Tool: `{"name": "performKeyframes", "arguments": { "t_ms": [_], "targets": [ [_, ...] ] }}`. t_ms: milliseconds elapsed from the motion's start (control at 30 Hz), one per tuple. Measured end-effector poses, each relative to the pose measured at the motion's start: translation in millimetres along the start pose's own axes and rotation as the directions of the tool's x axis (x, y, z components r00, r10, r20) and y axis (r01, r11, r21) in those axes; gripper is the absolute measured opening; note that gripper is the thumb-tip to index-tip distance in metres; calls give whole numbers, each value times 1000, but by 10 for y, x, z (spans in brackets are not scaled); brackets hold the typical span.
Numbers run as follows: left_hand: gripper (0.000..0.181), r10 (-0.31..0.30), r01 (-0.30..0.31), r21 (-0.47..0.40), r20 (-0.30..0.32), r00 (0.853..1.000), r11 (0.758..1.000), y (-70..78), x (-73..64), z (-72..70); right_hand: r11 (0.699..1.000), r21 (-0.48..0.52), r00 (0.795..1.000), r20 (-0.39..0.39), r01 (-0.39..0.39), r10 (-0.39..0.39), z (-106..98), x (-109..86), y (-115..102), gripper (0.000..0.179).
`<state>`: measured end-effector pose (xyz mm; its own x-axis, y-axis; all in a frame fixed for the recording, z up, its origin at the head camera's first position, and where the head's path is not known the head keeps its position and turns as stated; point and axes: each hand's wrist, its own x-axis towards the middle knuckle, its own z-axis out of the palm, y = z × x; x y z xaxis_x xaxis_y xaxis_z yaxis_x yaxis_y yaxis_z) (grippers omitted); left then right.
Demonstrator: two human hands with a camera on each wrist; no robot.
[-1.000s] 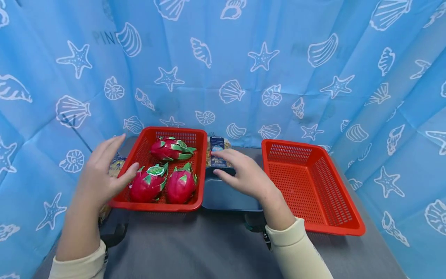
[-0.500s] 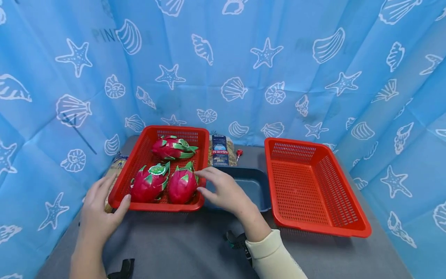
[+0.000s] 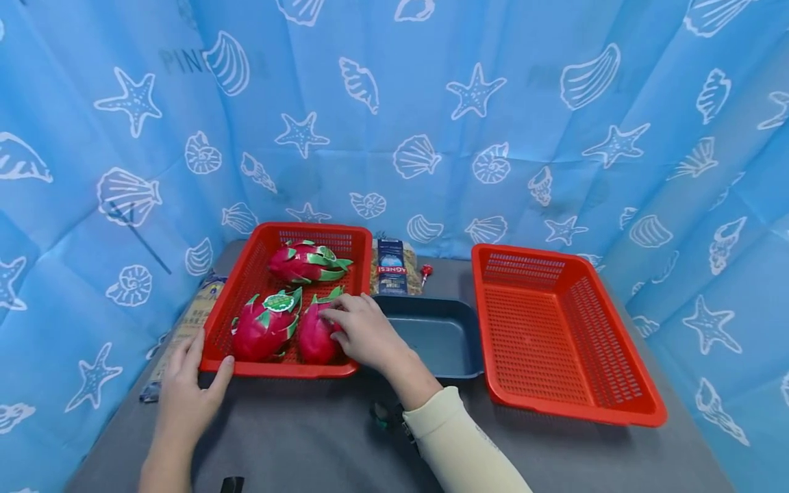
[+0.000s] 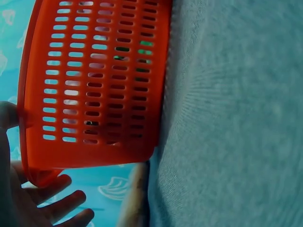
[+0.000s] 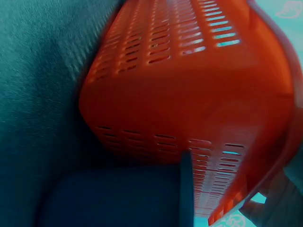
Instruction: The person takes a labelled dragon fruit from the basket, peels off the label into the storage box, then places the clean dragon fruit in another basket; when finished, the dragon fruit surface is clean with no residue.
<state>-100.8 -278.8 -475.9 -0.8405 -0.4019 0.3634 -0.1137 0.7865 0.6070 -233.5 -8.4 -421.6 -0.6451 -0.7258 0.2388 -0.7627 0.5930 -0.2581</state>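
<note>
In the head view, several-slotted red plastic basket [image 3: 282, 369] at left holds three dragon fruits. My right hand [image 3: 370, 335] reaches over its right rim. Its fingers curl over the right-front dragon fruit [image 3: 313, 335], covering that fruit's right side. Beside it lies a second dragon fruit [image 3: 255, 335] with a green and white sticker; a third dragon fruit [image 3: 302, 263] lies behind. My left hand [image 3: 188, 394] touches the basket's front-left corner with thumb and fingers. The left wrist view shows its fingers [image 4: 66, 205] spread and fairly straight past that corner.
A dark blue tray [image 3: 431, 333] stands between the baskets. At right is an empty red basket [image 3: 536, 335]. Pasta bags lie behind the tray [image 3: 408, 267] and left of the fruit basket [image 3: 191, 311]. A small red-headed item [image 3: 427, 271] lies behind. A blue curtain [image 3: 394, 103] surrounds the table.
My right hand has moved left from above the tray onto the right-front dragon fruit. My left hand has come down from above the basket's left side to its front-left corner.
</note>
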Motion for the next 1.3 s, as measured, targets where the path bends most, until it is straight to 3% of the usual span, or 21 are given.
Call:
{"name": "performKeyframes", "arguments": {
  "t_ms": [133, 433, 600, 767, 900, 1033, 1300],
  "targets": [
    [79, -15, 15, -18, 20, 1000, 1000, -16, -12, 24, 1000, 8, 999, 30, -16, 16, 20, 76, 31, 50],
    [79, -35, 36, -55, 27, 999, 998, -26, -21, 50, 988, 90, 991, 23, 126, -129, 13, 188, 135, 37],
    [78, -31, 32, -70, 9, 999, 997, -42, -43, 57, 980, 140, 989, -8, 144, -145, -18, 186, 138, 36],
    [77, -41, 40, -70, -3, 999, 997, -48, -67, 72, 960, 250, 990, -94, 124, -103, -163, 157, 100, 37],
    [76, -34, 33, -76, -15, 999, 997, -57, -67, 86, 936, 313, 976, -193, 161, -103, -362, 109, 36, 34],
    [75, -18, 15, -91, -25, 1000, 996, -70, -54, 89, 930, 315, 955, -279, 187, -97, -575, 19, -44, 36],
    [74, 12, -17, -109, -46, 999, 994, -86, -32, 78, 942, 306, 916, -401, 141, -8, -950, -315, -188, 37]
  ]
}}
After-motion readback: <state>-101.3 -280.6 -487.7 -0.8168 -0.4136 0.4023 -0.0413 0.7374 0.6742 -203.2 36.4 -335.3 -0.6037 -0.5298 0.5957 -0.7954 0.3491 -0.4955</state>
